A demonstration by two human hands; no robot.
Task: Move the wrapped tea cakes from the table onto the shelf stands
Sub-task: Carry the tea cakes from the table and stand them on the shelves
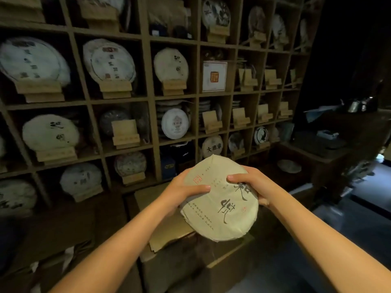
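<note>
Both hands clasped one wrapped tea cake (220, 199) at chest height: my left hand (186, 189) and right hand (251, 187) curled round opposite edges. An empty stand (125, 133) waited at ten o'clock, dimly lit. Loose paper wrapping could probably slip, dropping it.

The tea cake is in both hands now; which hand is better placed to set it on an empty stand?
Probably the right. The right hand grips the tea cake on the side nearer the empty stands, which are up and to the right. The left hand holds the far edge and would cross over.
</note>
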